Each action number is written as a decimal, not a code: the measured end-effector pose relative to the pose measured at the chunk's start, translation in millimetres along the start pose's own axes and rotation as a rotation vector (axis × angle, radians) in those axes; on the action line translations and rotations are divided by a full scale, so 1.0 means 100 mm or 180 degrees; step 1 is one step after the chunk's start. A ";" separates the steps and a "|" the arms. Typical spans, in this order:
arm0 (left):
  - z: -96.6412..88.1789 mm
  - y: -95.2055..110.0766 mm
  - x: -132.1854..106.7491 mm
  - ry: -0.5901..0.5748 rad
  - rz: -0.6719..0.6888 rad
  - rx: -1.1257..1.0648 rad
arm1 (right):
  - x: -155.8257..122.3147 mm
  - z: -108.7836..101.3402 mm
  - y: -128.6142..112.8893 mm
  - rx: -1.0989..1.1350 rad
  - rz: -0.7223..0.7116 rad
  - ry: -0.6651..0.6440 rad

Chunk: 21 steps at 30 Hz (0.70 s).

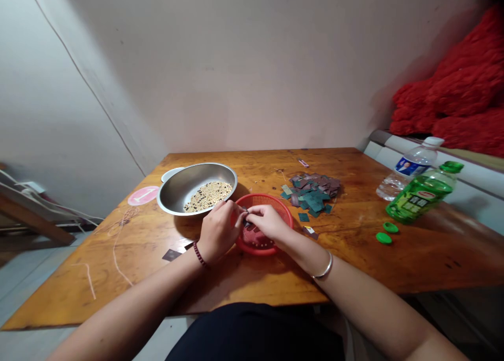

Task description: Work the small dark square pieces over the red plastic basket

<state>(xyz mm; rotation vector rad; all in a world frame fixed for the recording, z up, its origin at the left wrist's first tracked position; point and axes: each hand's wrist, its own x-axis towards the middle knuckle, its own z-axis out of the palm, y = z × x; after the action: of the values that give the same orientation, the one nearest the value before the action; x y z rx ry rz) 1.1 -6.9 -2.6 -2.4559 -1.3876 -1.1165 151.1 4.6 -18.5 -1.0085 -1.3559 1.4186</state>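
Note:
My left hand (221, 225) and my right hand (264, 220) meet over the left part of a red plastic mesh basket (289, 214). Both have their fingertips pinched on a small dark piece (246, 220), mostly hidden by the fingers; its exact kind does not show. A few pale bead-like bits lie in the bottom of the basket. Left of it, a steel bowl (173, 190) holds a heap of cream and black bead-like grains (208, 195). To the right lies a pile of small green and brown flat scraps (315, 190).
Two plastic bottles, one clear (413, 164) and one green (423, 193), stand at the right, with green caps (384, 238) before them. Thin string (115, 251), a pink round label (142, 195) and dark scraps (171, 255) lie at the left. Red fluffy material (452, 88) is piled behind.

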 end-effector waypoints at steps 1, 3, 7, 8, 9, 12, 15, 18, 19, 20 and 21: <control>0.00 0.00 0.00 0.0004 -0.0007 -0.0006 | 0.00 0.00 0.00 -0.0004 0.0008 0.0001; 0.01 0.00 0.00 -0.0002 -0.0010 -0.0002 | 0.00 0.00 0.00 -0.0013 0.0024 0.0004; 0.01 0.00 0.01 0.0006 -0.0010 0.0030 | 0.01 0.00 0.02 -0.0016 0.0012 0.0009; 0.01 0.00 0.00 0.0013 -0.0006 0.0034 | 0.01 0.00 0.02 -0.0021 0.0005 0.0011; 0.01 0.00 0.00 0.0019 0.0003 0.0036 | 0.01 -0.01 0.02 -0.0028 0.0002 0.0016; 0.00 0.00 0.00 0.0028 0.0026 0.0031 | 0.01 -0.01 0.01 -0.0060 -0.0020 0.0018; 0.00 0.00 0.00 0.0024 0.0006 -0.0005 | 0.00 -0.01 -0.01 -0.0087 -0.0015 0.0022; 0.00 0.01 0.00 0.0026 -0.0001 -0.0043 | -0.01 0.00 -0.01 -0.0078 -0.0006 0.0018; 0.00 0.02 0.00 0.0027 0.0000 -0.0042 | -0.01 0.00 -0.01 -0.0077 -0.0014 0.0023; 0.00 0.02 0.00 0.0027 0.0005 -0.0040 | -0.01 0.00 -0.01 -0.0078 -0.0023 0.0034; -0.01 0.02 0.00 0.0028 0.0006 -0.0039 | 0.00 0.00 -0.01 -0.0080 -0.0030 0.0043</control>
<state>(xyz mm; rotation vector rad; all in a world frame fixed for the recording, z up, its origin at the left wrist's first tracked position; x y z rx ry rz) 2.2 -7.7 -1.6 -2.4570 -1.3800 -1.1376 151.3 4.2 -18.0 -1.0251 -1.3699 1.3886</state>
